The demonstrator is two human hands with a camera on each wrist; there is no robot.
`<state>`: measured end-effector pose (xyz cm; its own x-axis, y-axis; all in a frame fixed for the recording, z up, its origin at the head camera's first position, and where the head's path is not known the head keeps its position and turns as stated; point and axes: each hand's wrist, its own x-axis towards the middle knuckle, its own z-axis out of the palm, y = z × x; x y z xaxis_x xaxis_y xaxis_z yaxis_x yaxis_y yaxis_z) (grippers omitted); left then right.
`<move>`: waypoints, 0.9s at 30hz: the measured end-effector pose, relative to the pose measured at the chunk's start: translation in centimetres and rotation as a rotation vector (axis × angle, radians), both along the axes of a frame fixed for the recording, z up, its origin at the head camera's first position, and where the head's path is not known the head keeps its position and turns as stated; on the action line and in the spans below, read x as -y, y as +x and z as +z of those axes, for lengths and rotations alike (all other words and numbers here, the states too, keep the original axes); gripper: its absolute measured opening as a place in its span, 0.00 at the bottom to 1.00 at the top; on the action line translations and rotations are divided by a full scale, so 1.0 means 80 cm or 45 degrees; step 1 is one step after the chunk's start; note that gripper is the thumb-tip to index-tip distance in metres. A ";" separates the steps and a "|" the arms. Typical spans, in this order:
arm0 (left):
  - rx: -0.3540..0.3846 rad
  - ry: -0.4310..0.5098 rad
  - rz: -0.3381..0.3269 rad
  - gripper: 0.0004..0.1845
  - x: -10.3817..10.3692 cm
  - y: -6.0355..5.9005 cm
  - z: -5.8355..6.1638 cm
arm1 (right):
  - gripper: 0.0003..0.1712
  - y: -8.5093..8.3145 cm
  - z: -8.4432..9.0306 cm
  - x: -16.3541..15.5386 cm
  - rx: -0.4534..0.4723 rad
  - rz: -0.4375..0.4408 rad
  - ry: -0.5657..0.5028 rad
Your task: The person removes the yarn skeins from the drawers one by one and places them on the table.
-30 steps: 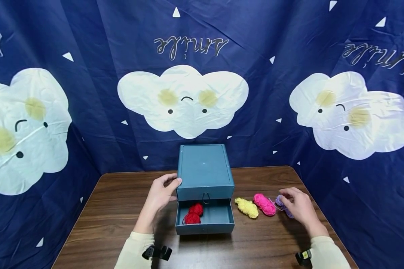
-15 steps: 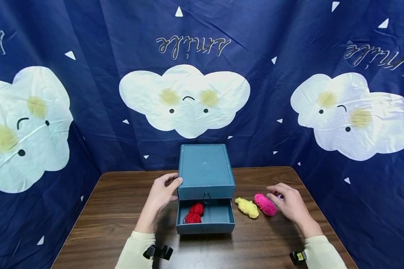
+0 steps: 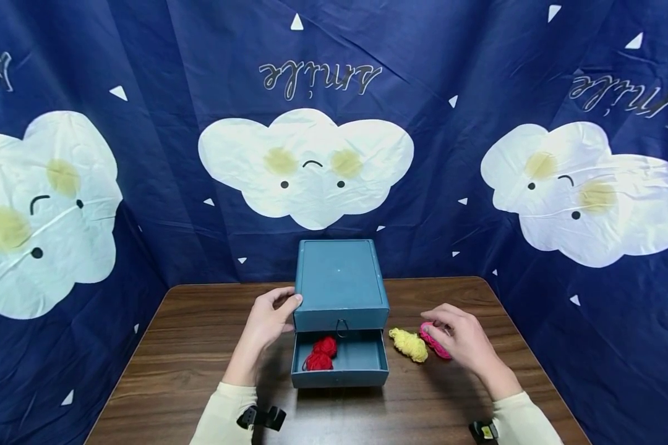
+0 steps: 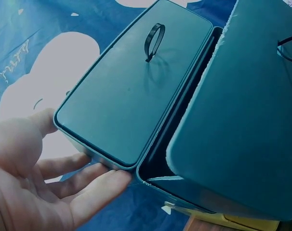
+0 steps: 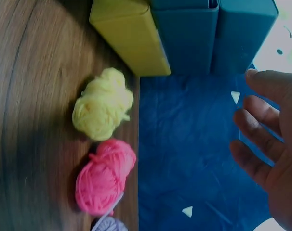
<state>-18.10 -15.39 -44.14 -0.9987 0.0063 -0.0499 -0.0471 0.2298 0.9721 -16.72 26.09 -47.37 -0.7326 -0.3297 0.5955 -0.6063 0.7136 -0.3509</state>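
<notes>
My left hand (image 3: pixel 268 316) rests against the left side of a teal drawer box (image 3: pixel 339 272), thumb at its top front corner. In the left wrist view, its fingers (image 4: pixel 100 190) lie fairly straight along the side wall. Below the top drawer, a drawer (image 3: pixel 362 349) is pulled out, with a red yarn skein (image 3: pixel 321 353) inside at the left. Over the pink yarn skein (image 3: pixel 433 342) hovers my right hand (image 3: pixel 459 337), fingers loosely bent and holding nothing. A yellow yarn skein (image 5: pixel 102 103) lies beside the pink one. At the right wrist view's bottom edge, purple yarn (image 5: pixel 110 224) shows partly.
Everything stands on a dark brown wooden table (image 3: pixel 200 346). A yellow layer (image 5: pixel 131 38) sits under the teal drawers. Black loop handles (image 4: pixel 154 42) stick out from the drawer fronts. A blue curtain (image 3: pixel 245 37) with clouds hangs behind and at both sides.
My right hand has moved left, from over the purple yarn to over the pink skein, without taking anything. My left hand stays at the drawer box.
</notes>
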 end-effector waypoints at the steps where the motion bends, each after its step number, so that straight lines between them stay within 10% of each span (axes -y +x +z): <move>1: -0.002 -0.001 0.000 0.28 0.000 0.000 0.000 | 0.15 0.001 0.001 0.003 -0.007 0.008 0.009; 27: -0.016 -0.013 -0.010 0.30 -0.002 0.007 0.007 | 0.15 0.016 0.014 0.067 0.033 0.197 -0.043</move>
<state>-17.50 -15.26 -43.58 -0.9992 0.0139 -0.0372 -0.0328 0.2398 0.9703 -15.43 20.75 -46.29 -0.6902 -0.4196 0.5895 -0.6982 0.6001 -0.3903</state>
